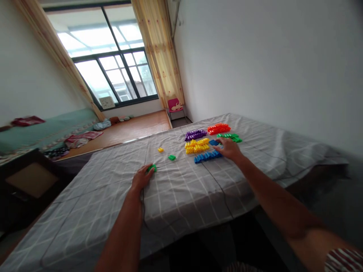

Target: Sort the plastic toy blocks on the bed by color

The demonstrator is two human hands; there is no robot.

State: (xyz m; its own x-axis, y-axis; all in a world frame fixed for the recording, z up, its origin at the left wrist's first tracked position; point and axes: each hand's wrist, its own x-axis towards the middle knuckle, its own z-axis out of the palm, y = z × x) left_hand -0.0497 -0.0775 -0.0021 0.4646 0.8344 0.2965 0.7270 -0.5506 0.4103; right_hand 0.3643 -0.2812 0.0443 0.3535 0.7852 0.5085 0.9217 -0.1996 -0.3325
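My left hand (141, 177) rests on the grey checked cloth, its thumb and fingers closed around a small green block (153, 167). A second green block (171, 157) and a small yellow block (160, 150) lie apart, just beyond it. Over on the right, my right hand (231, 149) pinches a blue block (213, 142) at its fingertips. It hovers above the rows: blue blocks (208, 156) in front, yellow blocks (196, 146) to the left, green blocks (234, 137) behind. Farther back are purple blocks (195, 134) and red blocks (218, 129). My right fingers partly cover the green and blue rows.
The grey checked cloth (113, 200) covers a wide table, with a dark cord (217, 181) running over its front. A white wall (269, 68) borders the right side. Beyond stand a pink chair (173, 104), a wooden platform (141, 128) and a dark cabinet (31, 177).
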